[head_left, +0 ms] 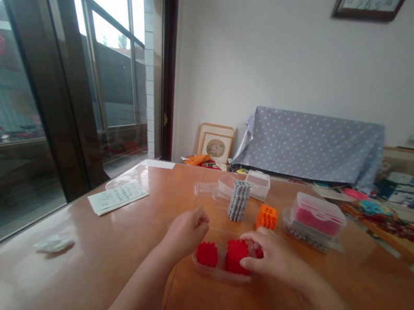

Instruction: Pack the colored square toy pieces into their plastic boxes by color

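Observation:
A shallow clear plastic tray (pixel 219 273) lies on the wooden table (pixel 101 257) and holds red toothed building pieces. My right hand (pixel 274 260) pinches the larger red cluster (pixel 235 256) in the tray. A second red cluster (pixel 206 254) sits at the tray's left end. My left hand (pixel 186 231) is curled into a loose fist just above and left of the tray; what it holds, if anything, is hidden. Beyond the tray stand a grey stack of pieces (pixel 238 200) and an orange cluster (pixel 265 216).
An open clear box (pixel 249 185) lies behind the grey stack, and a lidded clear box with pink pieces (pixel 316 216) stands to the right. A paper sheet (pixel 117 197) and a crumpled tissue (pixel 53 244) lie at the left. A dotted cloth (pixel 309 146) covers something beyond the table.

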The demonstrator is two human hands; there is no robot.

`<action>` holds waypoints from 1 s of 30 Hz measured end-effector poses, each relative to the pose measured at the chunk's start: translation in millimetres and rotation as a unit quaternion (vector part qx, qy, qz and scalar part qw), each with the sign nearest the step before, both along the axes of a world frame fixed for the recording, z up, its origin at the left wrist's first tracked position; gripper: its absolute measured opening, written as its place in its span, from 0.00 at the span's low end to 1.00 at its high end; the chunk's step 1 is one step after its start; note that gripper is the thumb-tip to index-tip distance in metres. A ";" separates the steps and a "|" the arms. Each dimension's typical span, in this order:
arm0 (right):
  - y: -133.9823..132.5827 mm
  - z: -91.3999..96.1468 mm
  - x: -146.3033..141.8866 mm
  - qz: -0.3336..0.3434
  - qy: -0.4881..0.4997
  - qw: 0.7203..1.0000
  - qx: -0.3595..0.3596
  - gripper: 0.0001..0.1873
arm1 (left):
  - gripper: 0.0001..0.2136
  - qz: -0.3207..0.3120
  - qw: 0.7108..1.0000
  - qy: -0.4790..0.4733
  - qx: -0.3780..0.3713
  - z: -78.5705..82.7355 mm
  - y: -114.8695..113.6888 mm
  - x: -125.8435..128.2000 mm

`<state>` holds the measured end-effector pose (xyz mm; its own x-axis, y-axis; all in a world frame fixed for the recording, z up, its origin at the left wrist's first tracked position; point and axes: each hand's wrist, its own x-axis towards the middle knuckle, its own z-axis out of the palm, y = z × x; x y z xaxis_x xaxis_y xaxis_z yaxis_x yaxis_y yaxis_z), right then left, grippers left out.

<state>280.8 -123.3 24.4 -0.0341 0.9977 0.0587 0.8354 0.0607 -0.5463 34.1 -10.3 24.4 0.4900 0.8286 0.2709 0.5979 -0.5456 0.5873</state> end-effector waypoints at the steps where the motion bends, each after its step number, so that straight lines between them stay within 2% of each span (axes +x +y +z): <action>1: 0.0 -0.3 1.0 0.001 -0.004 1.000 -0.005 0.24 | 0.07 0.002 1.000 0.001 0.002 -0.2 -0.2 0.0; 6: 0.0 0.0 4.3 0.019 -0.018 0.999 -0.019 0.24 | 0.07 0.008 1.000 0.003 0.015 -0.2 0.3 0.1; 11: -2.0 -2.7 14.7 0.004 0.012 1.000 -0.010 0.31 | 0.07 0.004 1.000 0.011 0.009 1.0 -0.5 0.4; 18: -2.2 -10.3 31.2 -0.017 0.042 0.998 0.039 0.20 | 0.08 -0.003 1.000 0.013 0.006 2.0 -2.0 2.6; 24: 3.9 -28.8 50.6 -0.088 0.065 0.989 0.095 0.16 | 0.10 -0.079 0.996 0.028 0.020 7.5 -15.5 9.9; 30: 6.0 -43.8 75.0 -0.158 0.107 0.977 0.093 0.18 | 0.08 -0.182 0.979 0.082 0.042 14.8 -36.0 22.1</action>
<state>355.8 -117.3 -19.4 0.3072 0.9275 0.2129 0.6966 -0.0667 -0.7144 56.1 -46.3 39.1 0.7911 0.5696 0.2229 0.4379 -0.7819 0.4438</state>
